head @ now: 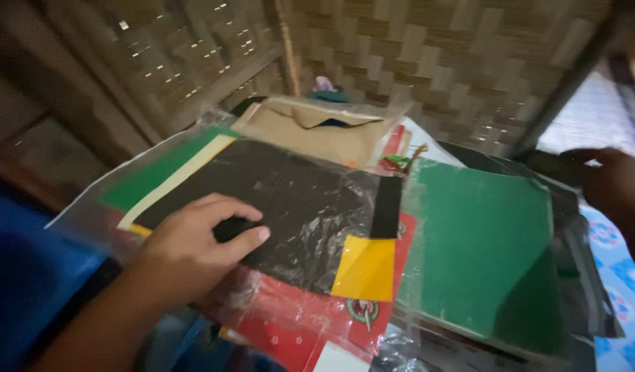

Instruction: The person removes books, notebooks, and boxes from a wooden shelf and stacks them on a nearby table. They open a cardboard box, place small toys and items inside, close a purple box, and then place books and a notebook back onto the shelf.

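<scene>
My left hand (pixel 193 244) rests on a clear plastic bag (pixel 317 220) that holds stacked coloured sheets, with its fingers curled and its thumb pressing on the black sheet (pixel 290 193) on top. Under the black sheet show a green sheet (pixel 159 172), a cream one, a yellow piece (pixel 365 269) and red printed paper (pixel 290 324). My right hand (pixel 617 186) is at the far right edge, dim and blurred, beside the dark edge of a second bag that holds a large green sheet (pixel 483 248). I cannot tell whether it grips that edge.
A tan paper envelope (pixel 317 131) in plastic lies behind the black sheet. Woven bamboo walls (pixel 427 62) close off the back. A blue patterned cloth (pixel 620 275) lies at the right, and a blue fabric (pixel 28 275) at the near left.
</scene>
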